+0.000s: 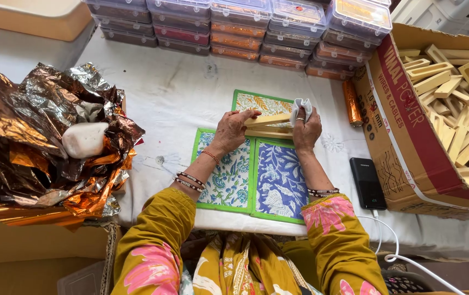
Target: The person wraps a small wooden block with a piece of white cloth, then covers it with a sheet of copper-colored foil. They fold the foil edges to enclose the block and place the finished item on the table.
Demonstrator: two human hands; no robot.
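My left hand (230, 131) grips the left end of a pale wooden frame piece (268, 126) lying on floral printed mats (256, 175). My right hand (306, 130) rests at the piece's right end and clutches a small white cloth (300, 109) against it. A blue-and-white mat, a teal-and-white mat and a green leaf-pattern mat (262, 101) lie under and around the piece on the white tablecloth.
A cardboard box (404, 136) full of similar wooden pieces (458, 109) stands at right. A copper foil roll (351, 102) and a black power bank (368, 183) with white cable lie beside it. Stacked clear lidded boxes (245, 27) line the back. Crumpled copper foil (37, 142) with a white stone (84, 139) sits at left.
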